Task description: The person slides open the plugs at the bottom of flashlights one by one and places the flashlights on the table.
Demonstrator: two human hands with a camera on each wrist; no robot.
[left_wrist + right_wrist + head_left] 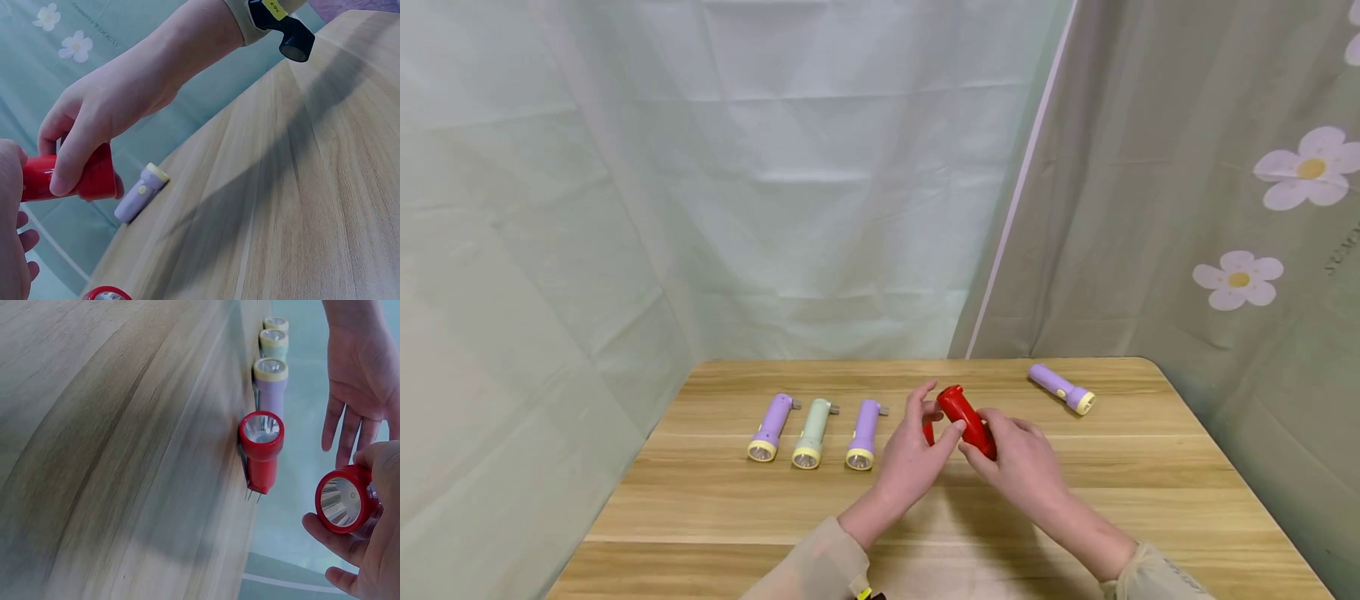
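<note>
My right hand (1024,460) grips a red flashlight (967,422) around its lamp end, above the table. In the right wrist view, its round reflector (340,502) faces the camera. My left hand (912,452) is at the flashlight's other end, thumb near the body; whether it touches cannot be told. The left hand's fingers (350,428) are extended in the right wrist view. A second red flashlight (261,450) rests on the table with metal prongs out, mostly hidden behind the left hand in the head view.
Left of the hands, a purple flashlight (772,428), a pale green flashlight (813,433) and another purple flashlight (865,434) lie in a row, prongs folded out. One more purple flashlight (1062,389) lies at the back right of the wooden table (715,508). Curtains (850,208) hang behind.
</note>
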